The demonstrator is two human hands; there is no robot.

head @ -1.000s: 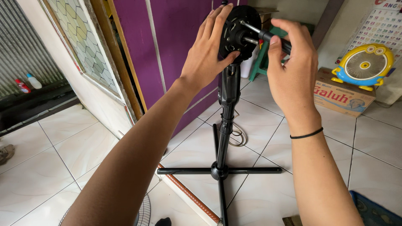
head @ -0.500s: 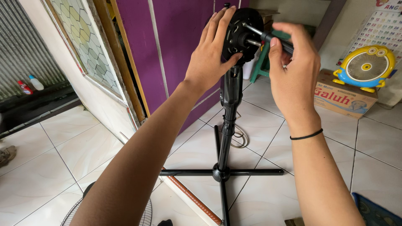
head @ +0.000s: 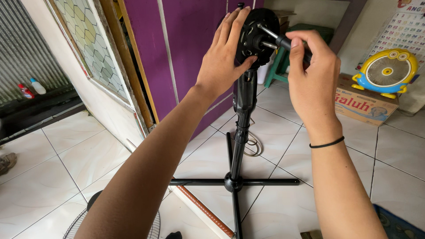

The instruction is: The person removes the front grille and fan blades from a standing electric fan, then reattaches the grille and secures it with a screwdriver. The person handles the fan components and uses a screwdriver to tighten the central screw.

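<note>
Standing upright on the white tiled floor, the black stand fan with its cross-shaped base rises to a round black motor housing at the top of the view, in front of a purple door. The left hand lies flat against the housing's left side, fingers spread upward and the thumb pressed under its lower edge, so its grip is open and bracing rather than closed around anything. The right hand has its grip closed on a dark-handled screwdriver, whose metal shaft points left into the face of the housing, just beside the short motor spindle. A thin black band circles the right wrist. Near the bottom left corner lies a round wire fan guard, partly hidden by the left forearm. Well apart on the right, a small yellow and blue fan sits on a brown cardboard box. A green plastic stool stands behind the housing.
</note>
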